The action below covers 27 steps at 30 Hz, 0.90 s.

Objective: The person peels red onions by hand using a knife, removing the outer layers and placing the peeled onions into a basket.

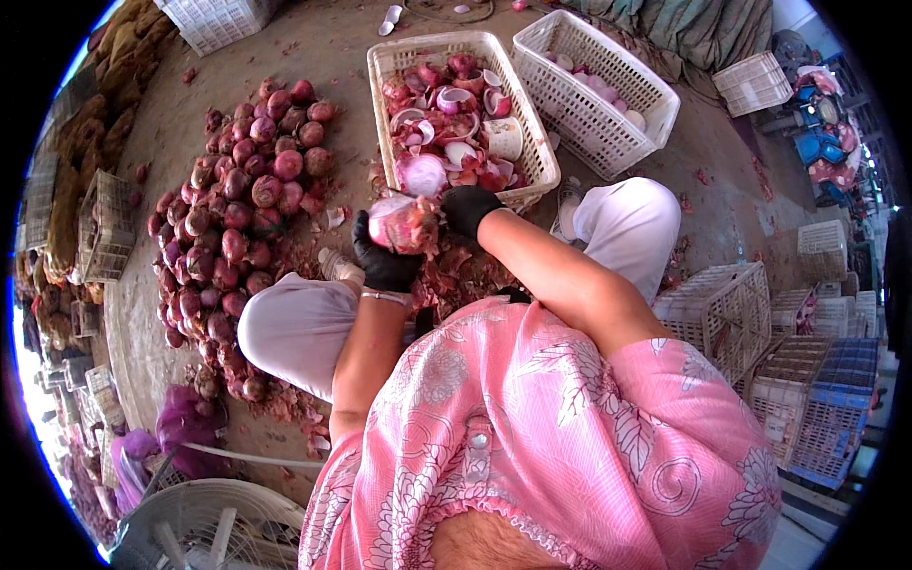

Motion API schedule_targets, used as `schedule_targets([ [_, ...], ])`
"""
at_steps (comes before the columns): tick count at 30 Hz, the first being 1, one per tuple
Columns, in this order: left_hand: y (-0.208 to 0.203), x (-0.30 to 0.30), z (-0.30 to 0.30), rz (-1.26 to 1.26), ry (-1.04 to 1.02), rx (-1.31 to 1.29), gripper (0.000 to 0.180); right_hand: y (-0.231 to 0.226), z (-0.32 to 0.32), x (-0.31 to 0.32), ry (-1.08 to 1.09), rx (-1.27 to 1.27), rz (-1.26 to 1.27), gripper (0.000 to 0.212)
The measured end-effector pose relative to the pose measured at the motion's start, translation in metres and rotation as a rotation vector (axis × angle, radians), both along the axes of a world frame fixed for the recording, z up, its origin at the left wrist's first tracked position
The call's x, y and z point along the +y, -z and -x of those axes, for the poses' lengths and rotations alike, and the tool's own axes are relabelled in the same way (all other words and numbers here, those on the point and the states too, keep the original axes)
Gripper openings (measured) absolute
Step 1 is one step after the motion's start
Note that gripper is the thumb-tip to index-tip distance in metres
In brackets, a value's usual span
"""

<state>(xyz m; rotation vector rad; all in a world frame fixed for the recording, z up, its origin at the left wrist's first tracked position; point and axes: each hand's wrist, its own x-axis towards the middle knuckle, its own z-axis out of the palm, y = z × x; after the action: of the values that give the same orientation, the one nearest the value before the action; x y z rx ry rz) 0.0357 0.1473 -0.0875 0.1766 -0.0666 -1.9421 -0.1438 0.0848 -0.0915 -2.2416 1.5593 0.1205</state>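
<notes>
Both gloved hands on a half-peeled red onion, held above the knees.

The left hand cups it from below, fingers curled around it; the right hand has fingers pinched together at its top edge. Just beyond sits a cream crate of peeled onions, a white empty crate beside it, and a heap of unpeeled onions to the left.

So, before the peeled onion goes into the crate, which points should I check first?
1. Left hand holds the onion: ok.
2. Right hand touches the onion's top: ok.
3. Onion fully peeled: cannot tell, loose skin seems to hang on it.
4. Near crate has room: ok, it is not heaped over its rim.
5. Path to the crate is free: ok.
6. Unpeeled onion pile lies within reach on the left: ok.
</notes>
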Motion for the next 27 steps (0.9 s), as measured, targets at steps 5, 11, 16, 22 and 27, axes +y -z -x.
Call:
schedule_targets([
  [5,-0.053,0.005,-0.012,0.050,-0.055,0.074,0.071,0.033,0.052,0.000,-0.450,0.241,0.205,0.010],
  [11,-0.029,0.006,-0.018,-0.047,-0.062,0.009,0.068,-0.055,0.036,0.040,0.126,-0.395,0.311,0.013],
  [16,0.000,0.004,-0.006,-0.296,-0.076,-0.032,0.068,-0.066,0.015,0.074,-0.119,-0.256,0.241,0.018],
  [22,0.011,-0.002,0.001,-0.341,-0.021,-0.080,0.069,-0.047,0.018,0.069,-0.171,-0.171,0.198,0.018],
  [27,0.022,-0.008,0.004,-0.273,-0.002,-0.029,0.074,-0.033,0.018,0.058,-0.206,-0.120,0.206,0.019],
])
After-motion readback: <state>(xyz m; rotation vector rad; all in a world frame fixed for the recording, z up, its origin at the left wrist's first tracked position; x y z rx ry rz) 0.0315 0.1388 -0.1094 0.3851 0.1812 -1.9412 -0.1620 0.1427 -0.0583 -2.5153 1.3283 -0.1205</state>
